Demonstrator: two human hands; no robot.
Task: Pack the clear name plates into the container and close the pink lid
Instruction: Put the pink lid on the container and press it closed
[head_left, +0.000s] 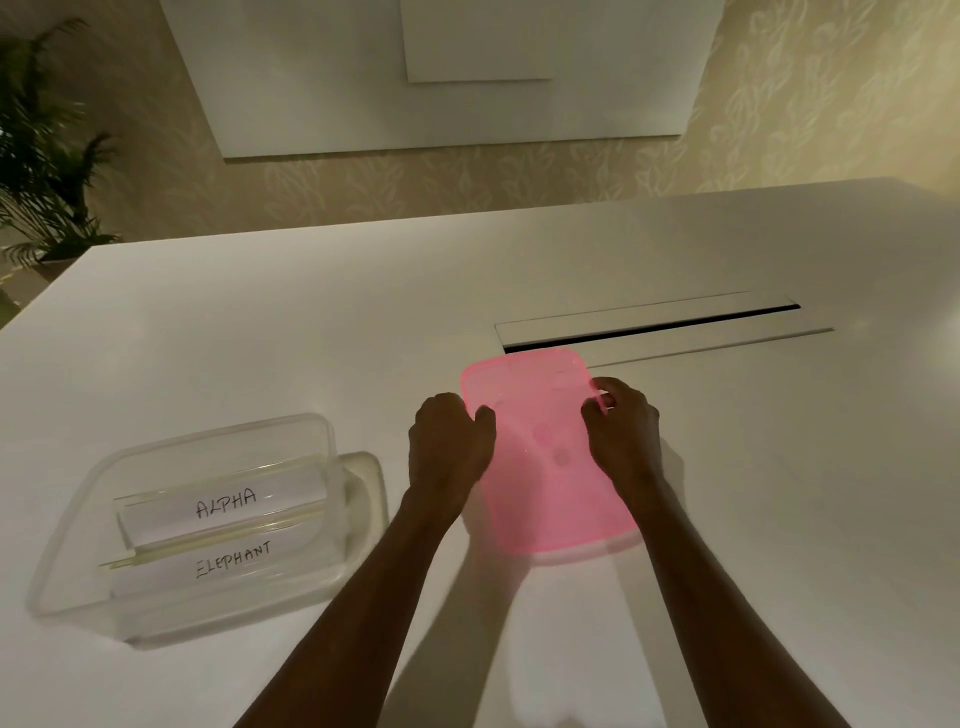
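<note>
A translucent pink lid (545, 452) is held just above the white table, tilted slightly, right of centre. My left hand (447, 441) grips its left edge and my right hand (623, 431) grips its right edge, fingers curled under it. To the left stands a clear plastic container (67, 540), uncovered. Inside it lie two clear name plates: one reading ALPHA (226, 501) at the back and one reading ELEPHANT (234, 558) in front of it.
A white table (260, 338) spreads under everything. A cable slot with a flap (649, 327) runs across the table just beyond the lid. A potted plant (41, 156) stands off the table's far left corner. A patterned wall lies behind.
</note>
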